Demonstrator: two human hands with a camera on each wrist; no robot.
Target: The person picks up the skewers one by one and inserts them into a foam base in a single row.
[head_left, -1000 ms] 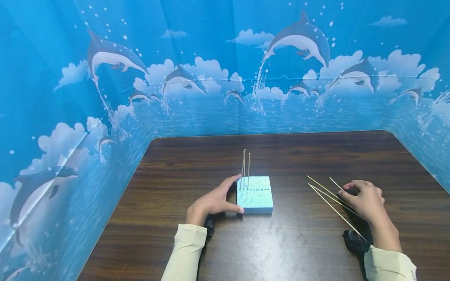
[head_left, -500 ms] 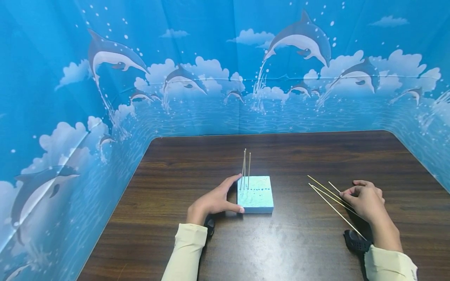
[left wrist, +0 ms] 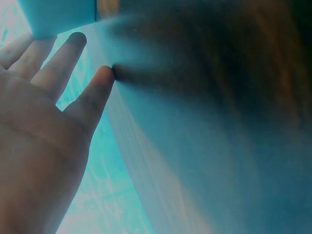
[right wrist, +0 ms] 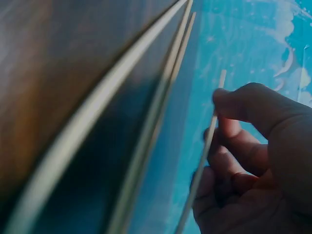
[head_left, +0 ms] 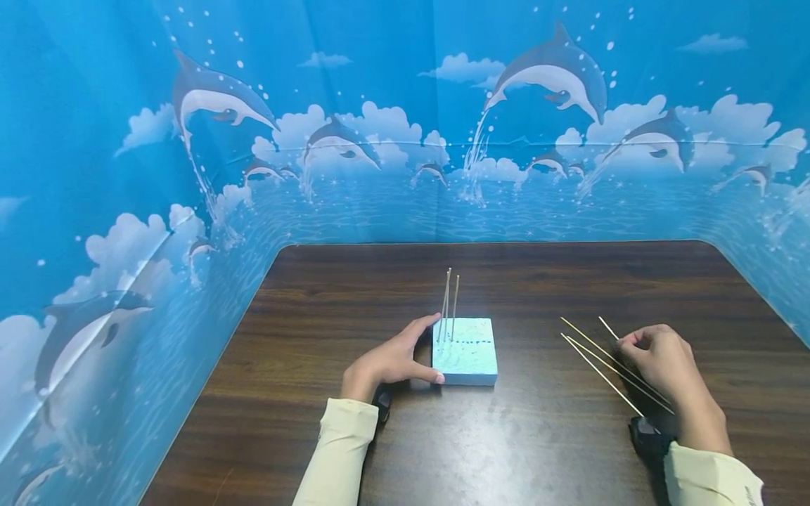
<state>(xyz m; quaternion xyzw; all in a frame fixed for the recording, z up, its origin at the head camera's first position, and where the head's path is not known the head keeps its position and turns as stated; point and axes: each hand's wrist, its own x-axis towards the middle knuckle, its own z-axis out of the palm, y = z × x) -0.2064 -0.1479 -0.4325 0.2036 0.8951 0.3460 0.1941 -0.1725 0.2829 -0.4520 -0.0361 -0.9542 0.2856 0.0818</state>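
My left hand [head_left: 395,358] holds the left side of a pale blue foam block [head_left: 465,362], thumb at its front edge and index finger at its back corner. Three thin wooden sticks [head_left: 454,302] stand upright in the block's left part, beside a row of dark holes. In the left wrist view, the foam block [left wrist: 61,14] shows only partly beyond the fingers. On the right, my right hand [head_left: 661,358] pinches another thin wooden stick [right wrist: 202,165] between thumb and fingers near its far end. The stick's lower part passes below the hand.
Several loose wooden sticks [head_left: 601,372] lie on the brown table [head_left: 519,436] just left of the right hand, fanning from their far ends. A blue dolphin-print curtain [head_left: 392,197] closes off the table's back and left sides.
The right hand's thumb and fingers have drawn closer together around the stick, whose far end dipped and then rose slightly. The left hand and block stay put; the head view has shifted a little.
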